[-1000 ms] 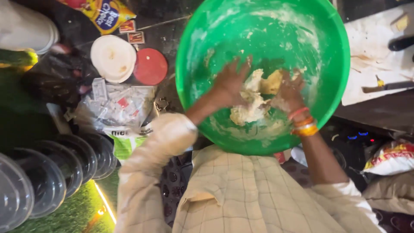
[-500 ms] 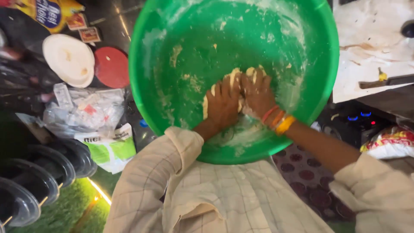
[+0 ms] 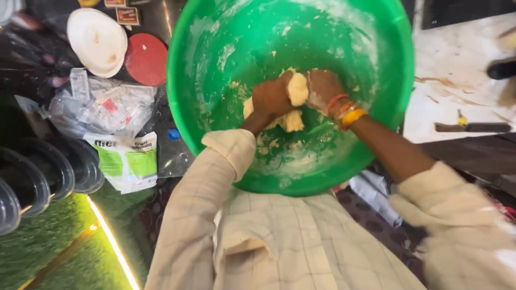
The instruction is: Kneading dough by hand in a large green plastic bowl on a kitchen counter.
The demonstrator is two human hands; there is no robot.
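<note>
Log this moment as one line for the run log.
left hand: pressing dough | right hand: gripping dough | container: green basin, floury | nearby: white lid, red lid

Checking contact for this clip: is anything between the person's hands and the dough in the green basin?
Nothing visible. The left hand and right hand both press directly on the dough inside the green basin; only smeared flour lies around them.

Green turf-like floor [image 3: 48, 247] at eight o'clock, crossed by a glowing light strip [image 3: 110, 239]; a stained white tabletop [image 3: 462, 75] at two o'clock; a patterned dark mat [image 3: 371, 217] at five.
</note>
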